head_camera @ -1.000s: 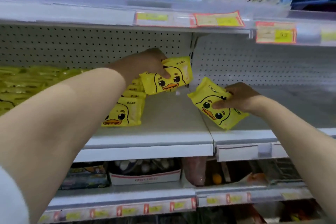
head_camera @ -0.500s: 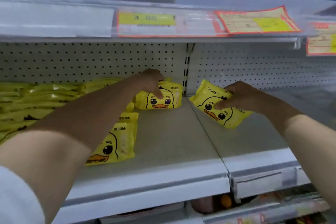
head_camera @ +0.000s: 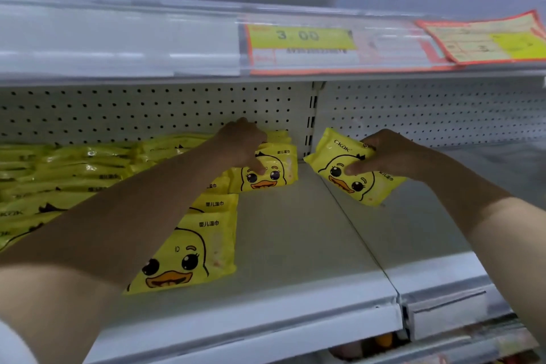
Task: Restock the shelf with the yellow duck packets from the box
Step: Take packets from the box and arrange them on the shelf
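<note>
Left of the white slotted post (head_camera: 310, 127), left hand (head_camera: 242, 142) grips 1 probably soft, light yellow duck packet (head_camera: 277, 174); right hand (head_camera: 390, 154) pinches a 2nd packet (head_camera: 366, 189) by its edge.

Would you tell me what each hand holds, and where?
Left hand pinches rear packet, top edge; right hand grips tilted packet, right end.

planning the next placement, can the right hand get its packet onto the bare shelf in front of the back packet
Probably yes: the right hand holds the tilted packet beside that bare shelf, nothing between; the left hand grips the back packet, off the path.
</note>
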A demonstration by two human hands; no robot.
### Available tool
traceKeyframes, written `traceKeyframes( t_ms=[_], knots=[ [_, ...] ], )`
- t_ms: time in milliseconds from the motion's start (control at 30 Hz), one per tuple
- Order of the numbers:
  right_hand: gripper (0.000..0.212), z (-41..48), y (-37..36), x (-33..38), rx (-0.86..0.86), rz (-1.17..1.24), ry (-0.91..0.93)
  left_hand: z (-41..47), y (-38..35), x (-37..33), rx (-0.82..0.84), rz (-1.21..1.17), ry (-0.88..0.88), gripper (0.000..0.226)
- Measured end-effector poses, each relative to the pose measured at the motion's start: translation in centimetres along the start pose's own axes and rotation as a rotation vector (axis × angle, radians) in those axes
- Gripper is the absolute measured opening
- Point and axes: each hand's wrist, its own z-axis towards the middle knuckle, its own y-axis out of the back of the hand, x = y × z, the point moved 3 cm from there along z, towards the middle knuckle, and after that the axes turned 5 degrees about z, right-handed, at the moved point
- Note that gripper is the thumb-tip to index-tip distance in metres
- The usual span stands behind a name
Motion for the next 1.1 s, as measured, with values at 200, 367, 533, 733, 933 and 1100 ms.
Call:
traceKeyframes(
  t_ms=[200, 367, 533, 733, 933, 1100],
  knots=[
    [0.030, 0.5, -0.8, 1.4, 0.012, -0.012, 0.030, -0.6, -0.4, 0.1, -0.119, -0.045, 0.043, 0.079],
    [0.026, 0.7, -2.5, 3.6, 0.061, -0.080, 0.081, -2.3, 2.9, -2.2, -0.203, -0.493, -0.134, 0.099],
    [0.039, 1.4, -4.7, 6.2, 0.097, -0.152, 0.198, -3.6, 4.1, -4.3, -0.120, -0.375, -0.162, 0.093],
    [0.046, 2.6, -6.2, 6.5, 0.074, -0.119, 0.253, -4.6, 2.3, -1.5, -0.091, -0.402, 0.012, 0.051],
    [0.042, 3.4, -8.0, 5.2, 0.010, 0.056, 0.280, -5.5, 0.6, -0.1, -0.055, -0.306, 0.166, 0.056],
    [0.047, 4.4, -9.2, 5.2, -0.142, -0.035, 0.309, -5.3, 0.0, 0.0, -0.027, -0.253, 0.256, 0.068]
  ],
)
